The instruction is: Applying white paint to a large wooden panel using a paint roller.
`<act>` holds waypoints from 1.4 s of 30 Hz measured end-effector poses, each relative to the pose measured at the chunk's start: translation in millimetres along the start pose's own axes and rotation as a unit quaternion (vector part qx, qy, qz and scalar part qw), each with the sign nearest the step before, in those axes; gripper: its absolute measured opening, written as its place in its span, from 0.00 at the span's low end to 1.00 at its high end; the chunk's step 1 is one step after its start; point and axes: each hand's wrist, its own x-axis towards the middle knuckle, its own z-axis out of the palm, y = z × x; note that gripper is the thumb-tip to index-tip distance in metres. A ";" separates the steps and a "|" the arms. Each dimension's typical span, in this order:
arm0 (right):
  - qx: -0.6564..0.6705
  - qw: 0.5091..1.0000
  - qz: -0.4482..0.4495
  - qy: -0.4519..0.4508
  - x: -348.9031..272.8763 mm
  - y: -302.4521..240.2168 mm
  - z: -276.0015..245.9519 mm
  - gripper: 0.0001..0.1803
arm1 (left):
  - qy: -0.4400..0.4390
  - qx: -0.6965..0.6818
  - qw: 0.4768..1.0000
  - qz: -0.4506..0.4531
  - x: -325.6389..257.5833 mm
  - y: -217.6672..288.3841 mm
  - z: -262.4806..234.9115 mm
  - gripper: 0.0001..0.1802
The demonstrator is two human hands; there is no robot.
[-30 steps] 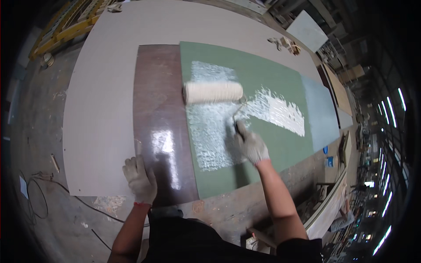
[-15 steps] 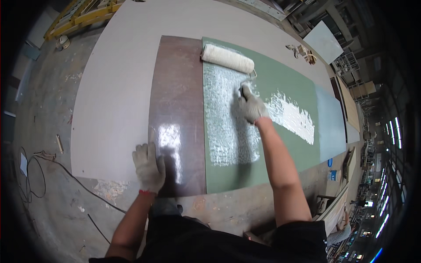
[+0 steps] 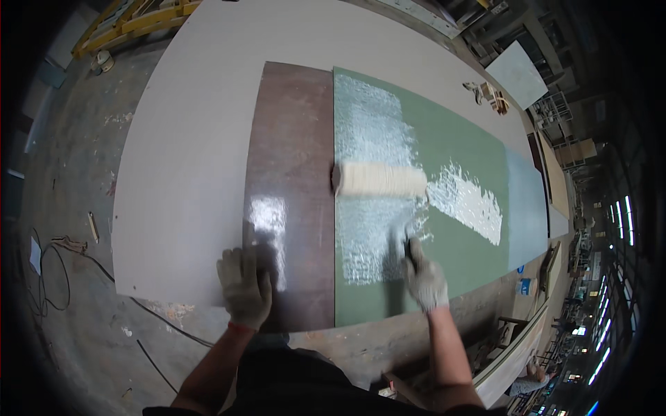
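Observation:
My right hand (image 3: 425,281), in a pale work glove, is closed around the handle of a paint roller (image 3: 380,180). Its wide cream sleeve lies across a green panel (image 3: 454,135), over a streaky coat of white paint (image 3: 371,111). Thicker white paint (image 3: 479,210) forms a separate patch farther right on the panel. A glossy brown board (image 3: 291,145) borders the green one on the left. Flat on the brown board's near left edge rests my gloved left hand (image 3: 246,288), fingers stretched out and holding nothing.
Beneath the panels spreads a large pale board (image 3: 187,139). A light blue section (image 3: 527,208) adjoins the green at right. Small items (image 3: 489,96) lie at the far right edge. A blue-and-white bucket (image 3: 525,286) stands on the floor right. Cables (image 3: 149,308) cross the floor left.
My right hand has drawn the roller toward me, from the panel's far end to about its middle. The left hand stays on the brown board. The whole view has shifted slightly.

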 end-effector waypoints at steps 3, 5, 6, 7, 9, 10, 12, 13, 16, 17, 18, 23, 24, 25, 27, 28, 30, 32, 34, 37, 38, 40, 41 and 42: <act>0.006 0.999 0.040 -0.037 138.4 -25.0 -7.4 0.28 | 0.001 0.010 1.000 -0.014 -3.7 -2.3 0.5 0.34; -0.004 1.000 0.025 -0.009 221.5 -33.5 -15.4 0.26 | -0.022 0.011 1.000 -0.001 -0.6 2.2 -2.3 0.33; -0.001 1.000 0.013 -0.010 262.2 -35.5 -16.4 0.26 | -0.032 0.004 0.999 -0.002 -0.8 1.7 -2.8 0.34; 0.001 1.000 0.000 -0.012 295.3 -38.8 -18.7 0.27 | -0.029 0.005 1.000 -0.003 1.9 3.6 -2.9 0.34; -0.003 1.000 0.009 -0.020 331.0 -53.7 -21.4 0.26 | -0.073 -0.026 0.997 -0.017 7.6 4.6 -9.2 0.35; -0.010 0.999 0.024 -0.025 335.7 -56.5 -23.5 0.24 | -0.070 -0.024 0.997 -0.015 10.0 4.5 -9.3 0.35; -0.028 1.000 -0.003 -0.010 313.6 -45.7 -17.2 0.24 | -0.048 -0.044 0.998 -0.007 13.4 5.5 -4.8 0.32; -0.048 0.998 -0.030 0.000 292.0 -38.0 -14.5 0.23 | -0.050 -0.046 0.998 -0.006 12.5 4.3 -1.1 0.32; 0.005 0.999 -0.038 0.000 185.2 -27.1 -11.6 0.21 | 0.007 -0.035 0.999 0.009 2.2 -4.4 3.2 0.34; 0.005 0.998 -0.049 -0.032 146.8 -21.1 -13.3 0.24 | 0.003 -0.034 0.999 0.005 0.6 -7.1 1.5 0.34; -0.014 0.999 -0.035 -0.036 103.2 -12.6 -13.2 0.25 | -0.003 -0.027 1.000 0.002 1.5 -9.1 2.4 0.34; 0.044 0.995 -0.002 -0.087 -87.8 -2.4 -45.8 0.30 | -0.011 -0.033 0.999 -0.003 5.5 -5.6 1.9 0.33; 0.041 0.995 0.000 -0.085 -84.4 -4.4 -46.3 0.30 | -0.013 -0.030 0.999 0.003 4.2 -3.8 1.8 0.33; 0.028 0.996 0.014 -0.089 -78.6 -7.3 -45.5 0.30 | -0.016 -0.026 1.000 0.007 2.8 -3.2 1.0 0.33; -0.004 0.997 0.025 -0.077 -48.0 -6.9 -36.1 0.30 | -0.024 -0.022 0.999 0.002 3.1 -1.4 -2.7 0.33; -0.022 0.998 0.020 -0.064 -10.2 -6.3 -28.8 0.30 | -0.034 -0.015 0.999 -0.004 3.1 -1.7 -3.1 0.33; -0.014 0.997 0.043 -0.069 84.0 -33.0 -17.4 0.28 | -0.025 0.009 1.000 -0.014 -5.2 -8.6 -3.0 0.34; -0.013 1.000 0.005 -0.022 178.1 -34.3 -10.8 0.27 | -0.020 0.014 1.000 -0.008 -3.0 -6.0 -2.2 0.35; -0.049 0.996 -0.059 0.049 257.5 -33.7 -10.2 0.21 | -0.039 0.008 0.999 -0.004 4.1 2.1 -4.2 0.36; -0.031 0.999 -0.009 0.015 326.1 -50.9 -11.2 0.19 | -0.053 -0.024 0.998 -0.018 6.4 4.2 -8.9 0.36; 0.009 1.000 0.014 -0.003 326.2 -61.5 -16.9 0.18 | -0.052 -0.021 0.998 -0.018 7.3 2.4 -9.2 0.36; 0.008 0.999 0.014 -0.032 307.3 -60.9 -23.5 0.19 | -0.085 -0.076 0.993 -0.017 8.8 -2.6 -8.1 0.34; 0.007 0.999 0.017 -0.032 287.4 -52.3 -22.9 0.19 | -0.086 -0.077 0.993 -0.015 7.1 -3.8 -2.8 0.34; -0.003 1.000 0.003 -0.018 259.7 -39.5 -21.9 0.18 | -0.044 -0.062 0.997 0.004 6.3 -4.8 6.4 0.34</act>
